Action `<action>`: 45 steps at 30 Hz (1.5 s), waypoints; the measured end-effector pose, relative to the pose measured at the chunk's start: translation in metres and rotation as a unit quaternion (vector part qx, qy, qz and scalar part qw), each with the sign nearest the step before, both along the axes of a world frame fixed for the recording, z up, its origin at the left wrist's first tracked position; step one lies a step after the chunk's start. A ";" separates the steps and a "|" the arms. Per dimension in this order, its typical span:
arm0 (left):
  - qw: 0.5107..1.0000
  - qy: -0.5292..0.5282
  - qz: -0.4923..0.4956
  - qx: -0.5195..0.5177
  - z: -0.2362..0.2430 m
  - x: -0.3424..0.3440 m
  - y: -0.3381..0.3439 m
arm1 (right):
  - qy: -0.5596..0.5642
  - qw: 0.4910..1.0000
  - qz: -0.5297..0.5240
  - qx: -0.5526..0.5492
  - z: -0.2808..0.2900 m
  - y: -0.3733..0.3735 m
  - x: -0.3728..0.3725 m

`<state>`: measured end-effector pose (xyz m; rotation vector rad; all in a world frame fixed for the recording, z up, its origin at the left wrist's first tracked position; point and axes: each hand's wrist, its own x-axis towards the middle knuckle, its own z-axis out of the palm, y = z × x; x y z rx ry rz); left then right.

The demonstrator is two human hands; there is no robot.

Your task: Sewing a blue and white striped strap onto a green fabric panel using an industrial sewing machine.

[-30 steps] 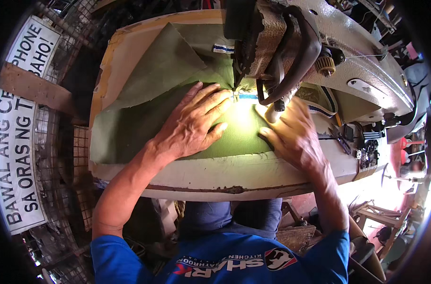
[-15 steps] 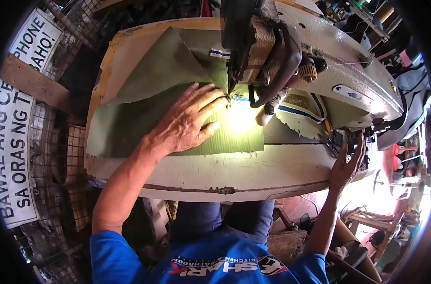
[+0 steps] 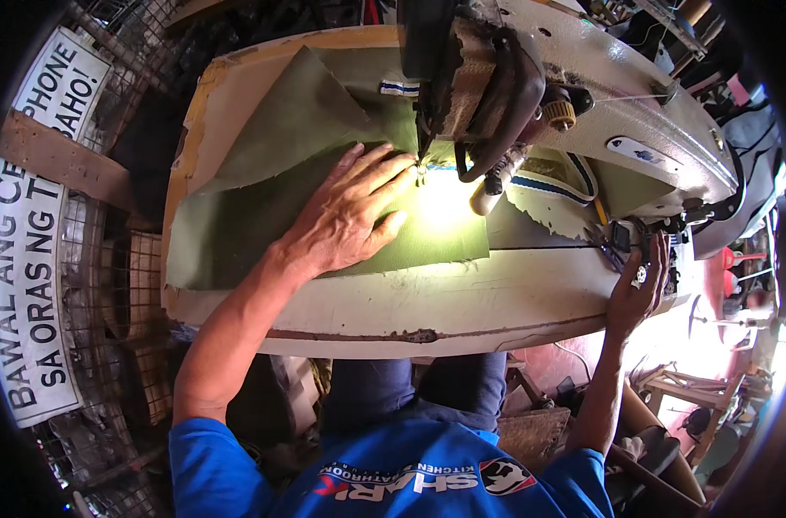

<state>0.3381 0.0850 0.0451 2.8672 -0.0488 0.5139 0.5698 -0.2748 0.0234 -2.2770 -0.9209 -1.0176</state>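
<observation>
My left hand (image 3: 345, 216) lies flat on a piece of green fabric (image 3: 229, 237), fingers spread, their tips just left of the needle area (image 3: 421, 164) of a sewing machine (image 3: 574, 69). A white-and-blue striped strap (image 3: 548, 193) runs from near the needle and loops under the machine's arm. A small lamp (image 3: 486, 198) lights the fabric brightly beside the needle. My right hand (image 3: 632, 298) is at the machine's right end, its fingers stretched out against small dark and metal parts. What the fingertips touch there is partly hidden.
The pale tabletop (image 3: 367, 315) has a worn front edge above my knees. By my right hand lie a tool with two dark handles (image 3: 607, 248) and a yellow stick (image 3: 601, 210). Wire mesh (image 3: 134, 293) and a white sign (image 3: 30, 302) stand at left. A wooden stool (image 3: 691, 388) is at lower right.
The whole view has shifted slightly. My left hand stays flat on the fabric by the needle. My right hand's fingers have drawn closer together at the machine's right end.
</observation>
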 end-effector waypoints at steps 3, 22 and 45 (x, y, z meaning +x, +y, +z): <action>1.000 -0.005 0.005 0.006 -0.004 0.001 -0.001 | -0.005 1.000 0.007 -0.003 -0.001 -0.001 0.001; 1.000 -0.022 0.010 -0.002 -0.003 0.000 -0.003 | 0.049 0.997 -0.065 -0.005 -0.006 -0.003 -0.001; 1.000 -0.002 0.007 -0.007 -0.001 -0.002 -0.002 | -0.058 0.997 -0.044 0.011 0.122 -0.044 0.143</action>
